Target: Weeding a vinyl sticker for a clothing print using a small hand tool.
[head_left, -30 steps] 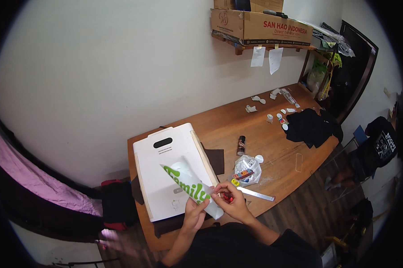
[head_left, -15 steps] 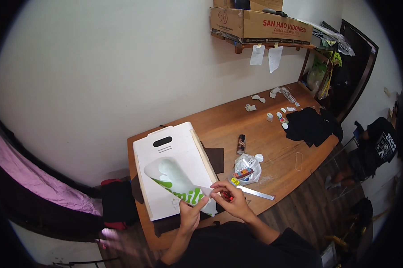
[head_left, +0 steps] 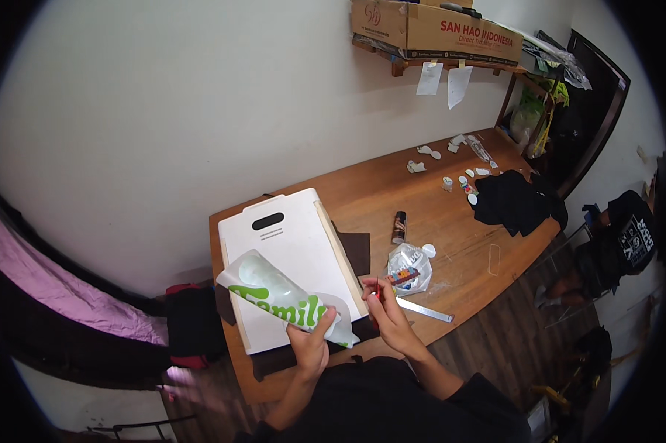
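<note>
My left hand (head_left: 310, 348) grips the lower right end of a curled, translucent film sheet (head_left: 272, 299) with large green lettering, thumb on top. The sheet is held above a white flat board (head_left: 307, 221) with a black oval slot at its far end. To the right, apart from the film, my right hand (head_left: 392, 325) is closed round a small red tool (head_left: 375, 294). Most of that tool is hidden by the fingers, so its kind does not show. Just right of this hand lies a metal ruler (head_left: 427, 310).
A plastic bag (head_left: 409, 262) and a dark cylindrical can (head_left: 399, 227) stand beyond the ruler. Black cloth (head_left: 506, 203) and white scraps (head_left: 429, 152) lie farther off. A cardboard box (head_left: 451, 35) sits on the wall shelf. Another person (head_left: 628, 240) sits at the right.
My right hand has come away from the film's edge and moved slightly right with the red tool. The film has tilted, showing more of its green lettering.
</note>
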The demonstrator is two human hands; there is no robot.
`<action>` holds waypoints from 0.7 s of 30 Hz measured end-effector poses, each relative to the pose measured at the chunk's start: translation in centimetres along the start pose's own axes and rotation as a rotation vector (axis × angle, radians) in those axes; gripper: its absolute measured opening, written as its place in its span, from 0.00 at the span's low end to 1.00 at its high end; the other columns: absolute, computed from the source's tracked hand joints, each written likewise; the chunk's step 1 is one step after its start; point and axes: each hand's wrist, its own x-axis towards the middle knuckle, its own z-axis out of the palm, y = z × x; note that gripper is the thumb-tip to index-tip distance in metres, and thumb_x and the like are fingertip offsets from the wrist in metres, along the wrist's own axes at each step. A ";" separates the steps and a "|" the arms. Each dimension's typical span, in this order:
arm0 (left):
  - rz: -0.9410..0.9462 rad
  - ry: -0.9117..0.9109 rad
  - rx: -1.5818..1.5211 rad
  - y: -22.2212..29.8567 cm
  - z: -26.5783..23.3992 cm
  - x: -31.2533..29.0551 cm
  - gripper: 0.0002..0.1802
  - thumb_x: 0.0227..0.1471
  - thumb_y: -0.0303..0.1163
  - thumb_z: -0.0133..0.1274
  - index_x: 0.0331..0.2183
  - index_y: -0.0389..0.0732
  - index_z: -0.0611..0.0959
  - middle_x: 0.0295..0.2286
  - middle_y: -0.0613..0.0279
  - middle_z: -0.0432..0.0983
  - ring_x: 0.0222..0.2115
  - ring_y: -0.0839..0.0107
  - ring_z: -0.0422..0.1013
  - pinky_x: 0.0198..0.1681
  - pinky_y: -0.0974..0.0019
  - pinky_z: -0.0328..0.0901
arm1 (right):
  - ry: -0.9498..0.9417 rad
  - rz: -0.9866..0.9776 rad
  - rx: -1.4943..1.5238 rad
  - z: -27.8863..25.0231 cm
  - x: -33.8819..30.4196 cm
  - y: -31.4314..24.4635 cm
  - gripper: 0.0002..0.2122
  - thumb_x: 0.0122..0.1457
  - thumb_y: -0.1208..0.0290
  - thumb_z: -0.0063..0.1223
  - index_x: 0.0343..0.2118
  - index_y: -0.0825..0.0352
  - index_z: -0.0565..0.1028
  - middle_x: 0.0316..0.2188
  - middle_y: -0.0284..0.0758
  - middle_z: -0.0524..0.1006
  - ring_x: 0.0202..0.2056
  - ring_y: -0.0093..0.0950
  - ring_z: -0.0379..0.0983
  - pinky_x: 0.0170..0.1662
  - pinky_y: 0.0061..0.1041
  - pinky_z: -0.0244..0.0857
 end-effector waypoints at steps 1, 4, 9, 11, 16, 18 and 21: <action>0.014 0.009 -0.011 0.0 -0.1 0.0 0.14 0.46 0.15 0.58 0.37 0.36 0.75 0.30 0.62 0.75 0.30 0.74 0.74 0.36 0.71 0.69 | 0.000 0.005 0.000 -0.1 -0.1 -0.4 0.17 0.67 0.67 0.38 0.55 0.67 0.59 0.35 0.30 0.64 0.28 0.14 0.58 0.31 0.12 0.55; 0.028 0.031 -0.019 0.1 0.0 -0.2 0.14 0.45 0.14 0.59 0.36 0.36 0.76 0.30 0.62 0.75 0.31 0.75 0.74 0.36 0.71 0.69 | -0.138 0.167 0.225 0.0 -0.6 -1.5 0.19 0.67 0.62 0.40 0.56 0.68 0.60 0.29 0.28 0.65 0.24 0.15 0.60 0.27 0.12 0.56; 0.023 0.046 -0.012 0.3 0.2 -0.5 0.14 0.45 0.14 0.59 0.36 0.37 0.75 0.30 0.64 0.75 0.31 0.76 0.73 0.36 0.72 0.69 | -0.243 0.151 0.162 0.3 -1.2 -1.4 0.17 0.66 0.65 0.41 0.54 0.68 0.63 0.28 0.27 0.65 0.27 0.13 0.61 0.30 0.12 0.58; 0.015 0.033 -0.024 0.4 0.3 -0.5 0.15 0.45 0.14 0.59 0.36 0.37 0.76 0.30 0.64 0.75 0.31 0.76 0.73 0.36 0.73 0.68 | -0.160 0.090 0.076 0.8 -1.4 -1.0 0.14 0.64 0.71 0.45 0.51 0.69 0.66 0.27 0.27 0.68 0.27 0.15 0.62 0.32 0.15 0.59; 0.034 0.025 -0.033 0.8 0.6 -0.7 0.14 0.45 0.14 0.59 0.35 0.36 0.76 0.30 0.64 0.75 0.31 0.76 0.73 0.36 0.73 0.68 | -0.118 0.031 -0.079 1.0 -1.9 -1.4 0.13 0.62 0.71 0.49 0.47 0.70 0.66 0.27 0.37 0.74 0.29 0.20 0.69 0.33 0.21 0.63; 0.047 0.012 -0.037 0.8 0.5 -0.8 0.14 0.45 0.14 0.59 0.35 0.36 0.76 0.30 0.64 0.75 0.30 0.76 0.73 0.36 0.73 0.68 | -0.124 -0.004 -0.196 1.0 -1.7 -2.2 0.13 0.61 0.70 0.50 0.46 0.71 0.67 0.25 0.40 0.73 0.27 0.23 0.71 0.32 0.23 0.64; 0.034 -0.006 -0.016 1.0 0.3 -0.9 0.14 0.44 0.13 0.59 0.34 0.36 0.77 0.29 0.63 0.76 0.30 0.75 0.74 0.36 0.73 0.68 | -0.110 -0.014 -0.243 1.1 -1.5 -2.9 0.13 0.61 0.71 0.49 0.46 0.71 0.67 0.25 0.42 0.74 0.27 0.27 0.73 0.31 0.25 0.65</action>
